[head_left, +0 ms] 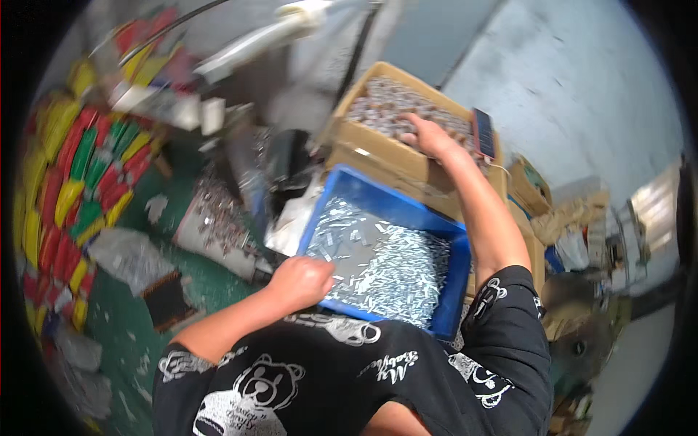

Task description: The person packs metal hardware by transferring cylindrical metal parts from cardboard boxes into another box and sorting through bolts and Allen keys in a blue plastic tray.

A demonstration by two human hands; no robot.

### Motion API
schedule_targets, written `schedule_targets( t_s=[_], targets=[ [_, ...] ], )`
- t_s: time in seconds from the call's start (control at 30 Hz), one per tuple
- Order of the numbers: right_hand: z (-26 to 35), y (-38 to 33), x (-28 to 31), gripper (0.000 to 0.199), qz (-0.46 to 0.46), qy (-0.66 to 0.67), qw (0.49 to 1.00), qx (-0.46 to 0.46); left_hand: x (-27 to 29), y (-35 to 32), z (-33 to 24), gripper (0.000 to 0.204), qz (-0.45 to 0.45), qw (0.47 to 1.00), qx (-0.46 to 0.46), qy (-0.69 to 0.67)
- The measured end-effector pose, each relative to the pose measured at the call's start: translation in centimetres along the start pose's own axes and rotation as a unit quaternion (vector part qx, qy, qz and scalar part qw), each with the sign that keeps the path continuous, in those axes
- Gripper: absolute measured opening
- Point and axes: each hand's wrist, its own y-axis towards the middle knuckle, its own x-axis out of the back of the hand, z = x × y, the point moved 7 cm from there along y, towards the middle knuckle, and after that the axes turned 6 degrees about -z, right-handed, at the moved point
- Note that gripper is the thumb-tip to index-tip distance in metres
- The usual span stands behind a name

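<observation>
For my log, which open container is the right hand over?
The farther, tan cardboard box: the right hand is over it, while the left hand is by the nearer blue plastic bin.

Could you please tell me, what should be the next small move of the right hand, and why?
Perhaps the right hand should close its fingers on some small parts: those fingers look parted over the cardboard box that holds them, while the left hand is curled at the blue tray, its grip hidden.

Right hand at parts in far cardboard box; left hand curled at blue bin, metal pieces inside.
</observation>
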Motion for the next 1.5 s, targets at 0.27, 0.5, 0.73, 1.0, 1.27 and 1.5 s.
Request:
schedule_targets(
  t_s=[0.27, 0.5, 0.73, 1.0, 1.27, 1.5],
  targets=[
    [6.4, 0.3, 3.3, 0.051, -0.115, 0.091, 0.98, -0.137, -0.5, -2.0, 1.5, 0.016, -0.012, 0.997, 0.021, -0.074],
    [18.7, 2.2, -7.4, 0.036, 0.018, 0.395, 0.915, -0.085, -0.3, -1.4, 1.0, 0.018, -0.022, 0.996, 0.01, -0.086],
    [12.0, -5.8, -10.0, 0.037, -0.043, 0.406, 0.913, 0.01, -0.6, -1.4, 0.8, 0.015, 0.002, 0.998, 0.014, -0.064],
    [2.7, -26.3, -14.2, 0.046, 0.214, 0.029, 0.976, 0.023, 0.1, -0.5, 0.6, 0.014, -0.045, 0.998, 0.012, 0.037],
    [3.0, -27.3, -16.5, 0.025, 0.144, 0.005, 0.989, 0.019, -0.5, 0.3, -0.4, 0.017, 0.015, 0.994, 0.035, 0.101],
    [3.8, -27.1, -17.9, 0.024, 0.18, 0.021, 0.983, 0.02, 0.4, -0.3, -1.8, 0.015, -0.027, 0.996, 0.063, 0.065]
  ],
)
